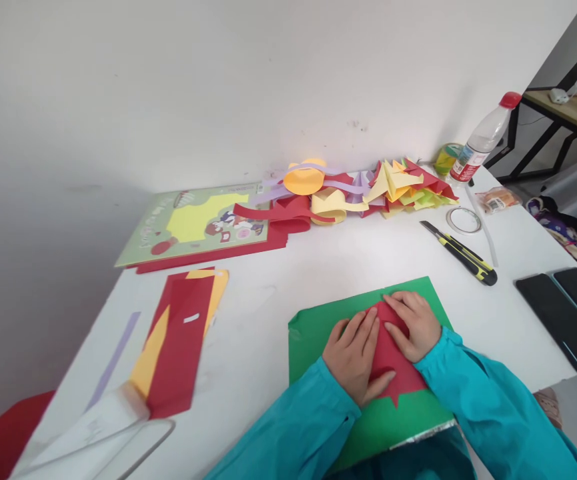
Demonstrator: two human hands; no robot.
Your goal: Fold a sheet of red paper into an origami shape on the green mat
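A piece of red paper [391, 360], partly folded, lies on a green sheet [318, 330] near the table's front edge. My left hand [354, 353] lies flat on the red paper's left side, fingers stretched out and thumb along its lower edge. My right hand [415, 325] presses the paper's upper right part with its fingers lying flat. Both arms wear teal sleeves.
A yellow-black utility knife [461, 253] and a tape ring [463, 220] lie to the right, with two dark phones [565, 317] beyond. Folded coloured paper shapes [358, 190], a plastic bottle [483, 140] and a craft book [198, 223] line the wall. Red and yellow sheets [181, 337] lie left.
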